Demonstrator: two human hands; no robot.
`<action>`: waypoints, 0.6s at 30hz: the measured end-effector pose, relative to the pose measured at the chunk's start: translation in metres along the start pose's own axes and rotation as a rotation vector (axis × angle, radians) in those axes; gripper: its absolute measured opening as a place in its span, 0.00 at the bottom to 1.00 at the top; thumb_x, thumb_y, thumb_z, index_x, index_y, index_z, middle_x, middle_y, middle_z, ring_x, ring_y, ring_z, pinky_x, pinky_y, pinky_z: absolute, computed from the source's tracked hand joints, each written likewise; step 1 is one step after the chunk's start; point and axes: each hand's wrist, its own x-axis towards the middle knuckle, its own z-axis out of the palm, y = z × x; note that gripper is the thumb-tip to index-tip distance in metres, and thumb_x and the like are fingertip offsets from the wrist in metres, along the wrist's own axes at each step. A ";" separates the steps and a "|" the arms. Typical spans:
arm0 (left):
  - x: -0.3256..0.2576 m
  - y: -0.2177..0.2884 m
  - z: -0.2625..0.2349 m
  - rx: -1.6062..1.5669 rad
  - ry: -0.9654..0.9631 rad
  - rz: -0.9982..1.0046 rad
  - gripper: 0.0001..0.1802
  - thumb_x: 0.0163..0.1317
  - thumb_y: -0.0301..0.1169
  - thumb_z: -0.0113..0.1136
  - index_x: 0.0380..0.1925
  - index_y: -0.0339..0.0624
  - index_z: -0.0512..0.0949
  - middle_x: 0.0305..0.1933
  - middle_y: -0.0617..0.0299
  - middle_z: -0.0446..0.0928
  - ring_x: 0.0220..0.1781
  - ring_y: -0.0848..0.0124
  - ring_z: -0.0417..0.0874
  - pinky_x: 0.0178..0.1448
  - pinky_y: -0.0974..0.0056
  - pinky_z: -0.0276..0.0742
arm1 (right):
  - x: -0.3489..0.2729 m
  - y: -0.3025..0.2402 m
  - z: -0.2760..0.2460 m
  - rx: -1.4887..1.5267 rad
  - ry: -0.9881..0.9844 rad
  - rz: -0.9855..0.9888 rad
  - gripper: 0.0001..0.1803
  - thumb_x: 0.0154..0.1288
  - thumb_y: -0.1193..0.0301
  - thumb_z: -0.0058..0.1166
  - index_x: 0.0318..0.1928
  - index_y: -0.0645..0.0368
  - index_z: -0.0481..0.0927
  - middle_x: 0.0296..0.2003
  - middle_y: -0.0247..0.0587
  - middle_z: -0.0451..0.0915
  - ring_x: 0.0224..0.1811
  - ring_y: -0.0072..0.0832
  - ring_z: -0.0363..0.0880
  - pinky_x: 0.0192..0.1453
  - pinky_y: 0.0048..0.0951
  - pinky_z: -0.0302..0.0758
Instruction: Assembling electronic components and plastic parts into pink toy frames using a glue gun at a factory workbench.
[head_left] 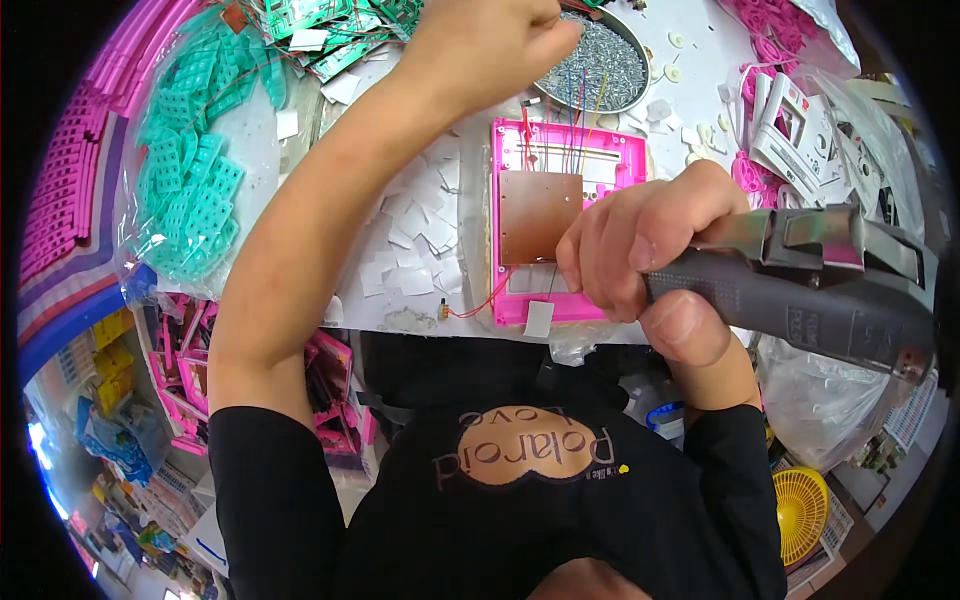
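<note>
My right hand is wrapped round a dark grey electric screwdriver with a metal lever along its top; its bit is hidden. The hand is over the right side of a pink plastic housing, beside a brown circuit board lying in it. Thin red, blue and yellow wires rise from the housing. My left hand is at the left rim of a round metal tray of small screws. Its fingers are curled in; whatever they hold is hidden.
Teal plastic pieces lie in a clear bag at left, near green circuit boards. White paper squares cover the table beside the housing. White plastic parts and pink wire bundles are at right. Pink panels stack at far left.
</note>
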 end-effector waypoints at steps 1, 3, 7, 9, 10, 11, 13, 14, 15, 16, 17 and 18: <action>-0.014 0.004 -0.009 -0.128 0.006 -0.014 0.09 0.58 0.37 0.64 0.28 0.44 0.83 0.33 0.59 0.83 0.40 0.57 0.84 0.48 0.49 0.72 | -0.001 0.001 0.001 -0.013 0.017 0.003 0.21 0.66 0.59 0.68 0.43 0.53 0.68 0.21 0.31 0.72 0.19 0.23 0.70 0.27 0.31 0.71; -0.057 0.022 -0.026 -0.240 0.058 0.124 0.06 0.56 0.34 0.67 0.29 0.44 0.82 0.31 0.63 0.81 0.40 0.62 0.83 0.51 0.53 0.69 | -0.004 0.001 0.001 -0.043 0.036 0.012 0.21 0.66 0.59 0.68 0.43 0.53 0.68 0.21 0.31 0.72 0.19 0.23 0.70 0.27 0.31 0.71; -0.136 0.051 -0.021 -0.062 -0.023 0.306 0.07 0.54 0.35 0.67 0.29 0.49 0.79 0.35 0.68 0.80 0.48 0.67 0.80 0.61 0.47 0.62 | -0.003 0.004 0.002 -0.123 -0.014 0.002 0.19 0.68 0.61 0.67 0.42 0.54 0.67 0.20 0.32 0.72 0.18 0.23 0.69 0.27 0.31 0.72; -0.161 0.057 -0.015 0.042 -0.050 0.313 0.05 0.54 0.34 0.66 0.30 0.50 0.80 0.40 0.68 0.81 0.51 0.68 0.79 0.62 0.46 0.61 | -0.002 0.005 0.000 -0.211 -0.080 -0.031 0.18 0.69 0.62 0.66 0.41 0.54 0.67 0.20 0.33 0.72 0.18 0.24 0.69 0.27 0.31 0.72; -0.169 0.059 -0.012 0.079 -0.027 0.302 0.05 0.54 0.34 0.65 0.31 0.50 0.80 0.42 0.68 0.81 0.52 0.69 0.79 0.63 0.46 0.60 | -0.003 0.004 -0.002 -0.266 -0.115 -0.048 0.18 0.69 0.63 0.65 0.41 0.54 0.67 0.20 0.33 0.72 0.18 0.24 0.69 0.26 0.31 0.72; -0.175 0.061 -0.008 0.116 -0.005 0.291 0.05 0.54 0.33 0.64 0.31 0.49 0.80 0.44 0.68 0.82 0.53 0.69 0.79 0.64 0.46 0.59 | -0.003 0.003 -0.004 -0.321 -0.149 -0.057 0.17 0.69 0.63 0.65 0.41 0.54 0.67 0.20 0.33 0.72 0.18 0.25 0.69 0.26 0.32 0.73; -0.181 0.061 -0.004 0.148 0.016 0.285 0.06 0.55 0.33 0.63 0.33 0.48 0.81 0.47 0.67 0.83 0.54 0.70 0.79 0.65 0.46 0.58 | -0.002 0.005 -0.002 -0.339 -0.187 -0.078 0.17 0.69 0.65 0.65 0.40 0.55 0.67 0.20 0.34 0.72 0.18 0.25 0.70 0.25 0.33 0.73; -0.183 0.060 -0.003 0.143 0.014 0.290 0.06 0.55 0.33 0.62 0.33 0.48 0.81 0.48 0.67 0.83 0.54 0.70 0.79 0.66 0.46 0.57 | -0.003 0.007 0.000 -0.301 -0.191 -0.089 0.16 0.69 0.65 0.64 0.39 0.55 0.67 0.20 0.34 0.72 0.18 0.26 0.70 0.25 0.34 0.74; -0.184 0.060 -0.002 0.139 0.013 0.296 0.07 0.55 0.33 0.62 0.34 0.48 0.81 0.49 0.67 0.83 0.54 0.70 0.79 0.67 0.46 0.56 | -0.002 0.008 0.000 -0.302 -0.197 -0.099 0.16 0.69 0.66 0.64 0.38 0.55 0.67 0.20 0.34 0.72 0.18 0.26 0.70 0.25 0.34 0.74; -0.184 0.058 -0.001 0.104 0.010 0.297 0.07 0.55 0.33 0.65 0.34 0.48 0.81 0.49 0.69 0.83 0.53 0.70 0.80 0.65 0.46 0.56 | -0.002 0.009 0.000 -0.305 -0.205 -0.108 0.16 0.69 0.66 0.64 0.38 0.55 0.67 0.20 0.34 0.72 0.18 0.26 0.70 0.25 0.35 0.74; -0.183 0.055 -0.001 0.069 0.008 0.300 0.07 0.55 0.32 0.67 0.34 0.49 0.80 0.49 0.71 0.83 0.52 0.71 0.80 0.64 0.46 0.56 | -0.001 0.010 0.000 -0.306 -0.213 -0.116 0.16 0.68 0.67 0.64 0.38 0.55 0.67 0.19 0.34 0.72 0.18 0.26 0.71 0.25 0.35 0.74; -0.182 0.053 0.000 0.035 0.006 0.303 0.09 0.54 0.32 0.70 0.34 0.50 0.80 0.49 0.73 0.83 0.50 0.71 0.80 0.63 0.46 0.56 | 0.001 0.011 -0.002 -0.307 -0.231 -0.125 0.15 0.68 0.67 0.65 0.38 0.55 0.68 0.19 0.34 0.72 0.18 0.26 0.70 0.25 0.35 0.74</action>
